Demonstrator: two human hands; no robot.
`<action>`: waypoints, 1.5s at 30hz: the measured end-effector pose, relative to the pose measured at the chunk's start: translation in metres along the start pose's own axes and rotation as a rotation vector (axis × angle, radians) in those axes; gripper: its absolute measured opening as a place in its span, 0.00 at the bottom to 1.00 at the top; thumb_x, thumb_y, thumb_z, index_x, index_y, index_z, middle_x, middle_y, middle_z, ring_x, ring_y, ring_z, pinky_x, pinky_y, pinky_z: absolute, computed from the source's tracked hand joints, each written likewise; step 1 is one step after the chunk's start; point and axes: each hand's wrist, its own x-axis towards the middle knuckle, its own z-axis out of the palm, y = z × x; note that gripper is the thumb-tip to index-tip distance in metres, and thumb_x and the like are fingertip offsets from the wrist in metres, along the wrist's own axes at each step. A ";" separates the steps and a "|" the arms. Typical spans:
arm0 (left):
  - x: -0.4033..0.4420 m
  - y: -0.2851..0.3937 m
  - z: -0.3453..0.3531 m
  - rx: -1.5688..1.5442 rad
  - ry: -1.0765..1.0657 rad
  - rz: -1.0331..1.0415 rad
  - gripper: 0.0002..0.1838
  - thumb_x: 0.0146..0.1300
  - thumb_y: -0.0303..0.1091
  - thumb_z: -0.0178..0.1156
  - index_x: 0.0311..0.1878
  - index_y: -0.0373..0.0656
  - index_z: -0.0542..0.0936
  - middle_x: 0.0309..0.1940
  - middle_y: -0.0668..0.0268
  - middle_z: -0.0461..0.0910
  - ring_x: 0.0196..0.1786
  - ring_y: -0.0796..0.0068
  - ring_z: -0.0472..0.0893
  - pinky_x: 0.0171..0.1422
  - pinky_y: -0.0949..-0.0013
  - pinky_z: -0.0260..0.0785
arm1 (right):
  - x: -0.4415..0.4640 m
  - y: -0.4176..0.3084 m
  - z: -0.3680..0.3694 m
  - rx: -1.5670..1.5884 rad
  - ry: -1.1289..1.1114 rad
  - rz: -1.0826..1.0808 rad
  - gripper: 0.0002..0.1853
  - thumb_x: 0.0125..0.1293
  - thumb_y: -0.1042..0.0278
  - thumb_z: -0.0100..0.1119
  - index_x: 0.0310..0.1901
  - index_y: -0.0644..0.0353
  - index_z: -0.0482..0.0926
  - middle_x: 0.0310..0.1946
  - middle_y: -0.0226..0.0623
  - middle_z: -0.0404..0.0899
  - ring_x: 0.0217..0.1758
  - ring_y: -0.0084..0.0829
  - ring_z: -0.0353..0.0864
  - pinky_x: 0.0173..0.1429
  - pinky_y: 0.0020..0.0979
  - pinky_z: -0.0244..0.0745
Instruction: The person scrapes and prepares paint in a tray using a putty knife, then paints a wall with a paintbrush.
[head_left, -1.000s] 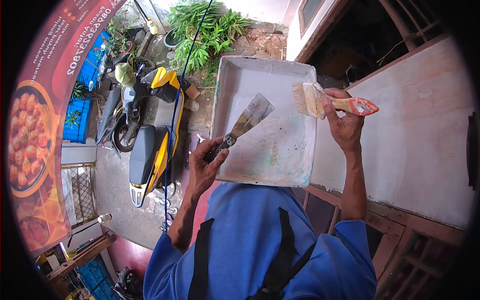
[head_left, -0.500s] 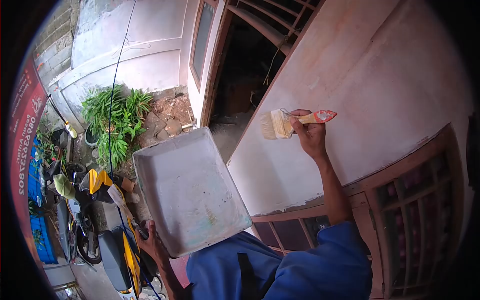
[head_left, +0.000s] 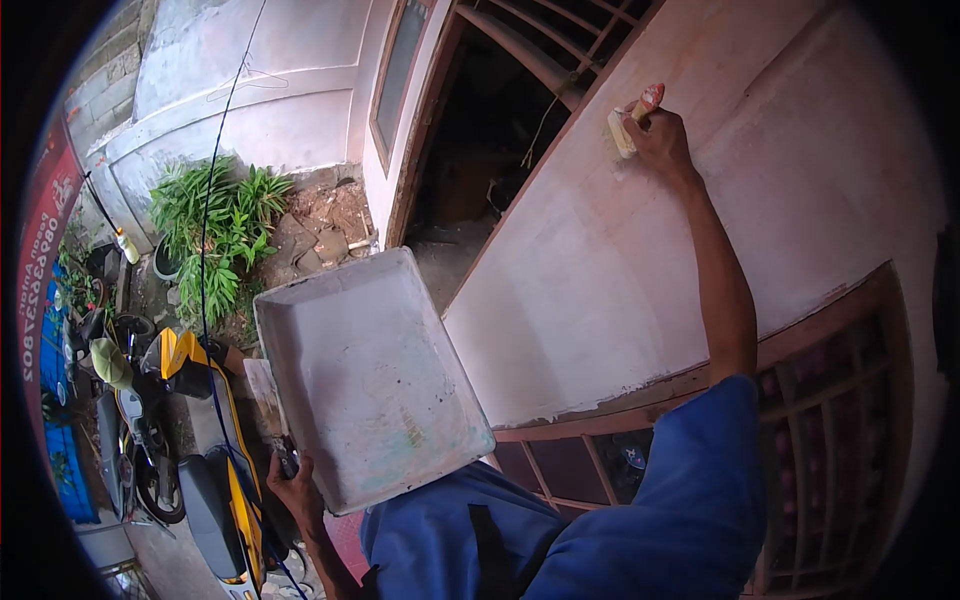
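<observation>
My right hand (head_left: 662, 146) is closed around the handle of a wide paintbrush (head_left: 622, 130) with a red-tipped handle. Its bristles appear to press against the pinkish wall (head_left: 600, 260), high beside the dark opening. Down at the left, my left hand (head_left: 292, 484) grips the lower left edge of a shallow, paint-stained tray (head_left: 370, 375). The tray's inside holds only thin stains and specks. A flat pale blade with a dark handle, like a scraper (head_left: 262, 392), stands along the tray's left side in the same hand; its hold is partly hidden.
Yellow-and-black motorbikes (head_left: 215, 475) stand at the lower left. Green plants (head_left: 220, 225) grow beyond the tray, behind a hanging dark cable (head_left: 207, 220). A barred window (head_left: 830, 430) is at lower right, and a dark doorway (head_left: 480, 130) opens at the top.
My right hand has gone up and slightly right, bringing the paintbrush from in front of the wall onto its upper part. The brush has turned. The tray stays in my left hand.
</observation>
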 end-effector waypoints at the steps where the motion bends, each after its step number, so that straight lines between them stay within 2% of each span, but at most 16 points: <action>1: 0.001 -0.004 -0.001 0.003 -0.016 -0.001 0.08 0.53 0.23 0.58 0.38 0.35 0.76 0.29 0.73 0.74 0.30 0.85 0.69 0.37 0.78 0.63 | 0.008 0.002 0.002 -0.063 -0.029 -0.001 0.17 0.57 0.56 0.56 0.32 0.64 0.78 0.27 0.49 0.79 0.33 0.46 0.81 0.39 0.38 0.74; 9: 0.000 -0.004 0.007 -0.096 0.030 -0.011 0.07 0.53 0.22 0.57 0.37 0.35 0.76 0.29 0.74 0.72 0.31 0.84 0.67 0.38 0.77 0.60 | 0.091 -0.027 -0.053 -0.549 0.118 -0.334 0.08 0.58 0.68 0.51 0.35 0.63 0.76 0.27 0.45 0.78 0.30 0.46 0.79 0.35 0.40 0.74; 14: -0.001 -0.004 0.009 -0.138 0.027 -0.022 0.10 0.53 0.22 0.56 0.40 0.34 0.76 0.32 0.72 0.73 0.34 0.83 0.68 0.41 0.77 0.61 | 0.021 -0.012 0.079 -0.511 -0.195 -0.537 0.09 0.57 0.77 0.47 0.38 0.66 0.75 0.30 0.49 0.76 0.32 0.46 0.80 0.34 0.41 0.76; 16: 0.000 -0.005 0.008 -0.161 0.019 -0.006 0.10 0.53 0.22 0.56 0.40 0.34 0.76 0.32 0.72 0.74 0.34 0.82 0.68 0.42 0.77 0.62 | -0.039 -0.016 0.136 -0.521 -0.505 -0.579 0.16 0.61 0.74 0.47 0.49 0.49 0.75 0.30 0.45 0.76 0.33 0.45 0.79 0.38 0.41 0.76; 19: 0.000 -0.011 0.006 -0.130 0.021 -0.016 0.11 0.53 0.22 0.55 0.41 0.33 0.76 0.34 0.71 0.74 0.35 0.82 0.69 0.43 0.76 0.63 | -0.035 -0.010 0.147 -0.315 -0.531 -0.455 0.45 0.55 0.81 0.43 0.68 0.23 0.39 0.28 0.44 0.76 0.34 0.44 0.78 0.39 0.42 0.75; 22: -0.001 -0.009 0.004 -0.095 0.022 -0.039 0.11 0.54 0.23 0.56 0.42 0.33 0.75 0.34 0.70 0.75 0.35 0.81 0.70 0.42 0.76 0.64 | 0.044 0.000 0.050 -0.432 -0.229 -0.347 0.40 0.58 0.75 0.46 0.68 0.30 0.44 0.29 0.45 0.77 0.32 0.47 0.77 0.38 0.43 0.75; 23: -0.001 -0.011 0.005 -0.097 0.034 -0.037 0.11 0.54 0.23 0.56 0.42 0.33 0.75 0.34 0.70 0.75 0.35 0.81 0.70 0.42 0.75 0.64 | 0.074 -0.003 0.010 -0.432 -0.142 -0.244 0.21 0.59 0.66 0.49 0.56 0.50 0.70 0.31 0.48 0.78 0.34 0.48 0.77 0.40 0.42 0.73; 24: -0.001 -0.012 0.006 -0.100 0.045 -0.034 0.11 0.54 0.23 0.56 0.42 0.34 0.75 0.34 0.70 0.75 0.35 0.81 0.70 0.42 0.75 0.64 | 0.091 -0.013 -0.025 -0.488 0.029 -0.319 0.16 0.60 0.65 0.49 0.50 0.55 0.74 0.32 0.47 0.78 0.34 0.48 0.78 0.39 0.42 0.73; 26: -0.001 -0.004 0.009 -0.095 0.029 -0.008 0.11 0.55 0.24 0.57 0.42 0.33 0.75 0.34 0.70 0.75 0.35 0.81 0.70 0.42 0.75 0.63 | 0.120 -0.024 -0.063 -0.617 0.243 -0.478 0.11 0.59 0.70 0.49 0.43 0.59 0.74 0.31 0.45 0.78 0.32 0.43 0.79 0.35 0.38 0.75; 28: 0.000 -0.003 0.010 -0.102 0.019 -0.003 0.11 0.55 0.24 0.57 0.43 0.33 0.75 0.34 0.70 0.75 0.34 0.81 0.70 0.42 0.75 0.63 | 0.140 -0.032 -0.063 -0.594 0.165 -0.352 0.22 0.68 0.52 0.43 0.59 0.53 0.68 0.31 0.47 0.81 0.34 0.38 0.82 0.34 0.38 0.75; 32: -0.001 -0.011 0.008 -0.145 0.022 -0.006 0.12 0.55 0.24 0.57 0.43 0.33 0.75 0.35 0.70 0.75 0.35 0.81 0.70 0.42 0.75 0.63 | 0.072 -0.004 0.069 -0.715 -0.021 -0.665 0.04 0.55 0.77 0.50 0.32 0.62 0.73 0.29 0.44 0.74 0.34 0.41 0.79 0.33 0.37 0.76; 38: -0.002 -0.014 0.006 -0.124 0.083 -0.032 0.11 0.55 0.26 0.59 0.41 0.33 0.74 0.34 0.67 0.74 0.36 0.79 0.70 0.44 0.73 0.63 | 0.004 -0.008 0.179 -0.380 -0.562 -0.356 0.15 0.56 0.79 0.44 0.44 0.66 0.75 0.37 0.53 0.77 0.37 0.49 0.78 0.39 0.43 0.74; 40: -0.004 -0.023 0.010 -0.099 0.200 -0.061 0.10 0.55 0.26 0.58 0.40 0.33 0.74 0.34 0.67 0.74 0.36 0.78 0.70 0.45 0.73 0.63 | 0.056 0.009 0.122 -0.489 -0.315 -0.332 0.38 0.57 0.75 0.46 0.68 0.33 0.50 0.40 0.44 0.77 0.41 0.47 0.77 0.41 0.43 0.74; 42: -0.004 -0.015 0.007 -0.131 0.089 -0.069 0.12 0.54 0.26 0.59 0.41 0.33 0.74 0.37 0.66 0.74 0.37 0.77 0.70 0.46 0.72 0.63 | 0.119 0.004 0.042 -0.529 -0.045 -0.317 0.35 0.59 0.72 0.47 0.68 0.36 0.52 0.33 0.48 0.78 0.34 0.48 0.78 0.39 0.43 0.75; 44: 0.001 -0.013 0.003 -0.158 -0.026 -0.084 0.13 0.54 0.27 0.60 0.42 0.33 0.74 0.38 0.65 0.74 0.38 0.76 0.70 0.47 0.72 0.62 | 0.162 -0.011 -0.019 -0.647 0.164 -0.341 0.13 0.60 0.70 0.47 0.46 0.59 0.74 0.30 0.47 0.78 0.31 0.45 0.80 0.30 0.41 0.75; 45: 0.001 -0.015 0.004 -0.142 -0.005 -0.084 0.13 0.54 0.27 0.60 0.42 0.33 0.75 0.38 0.65 0.74 0.38 0.77 0.70 0.47 0.72 0.62 | 0.153 -0.067 -0.049 0.092 0.065 -0.016 0.22 0.60 0.69 0.49 0.58 0.57 0.69 0.32 0.49 0.80 0.29 0.40 0.79 0.33 0.35 0.75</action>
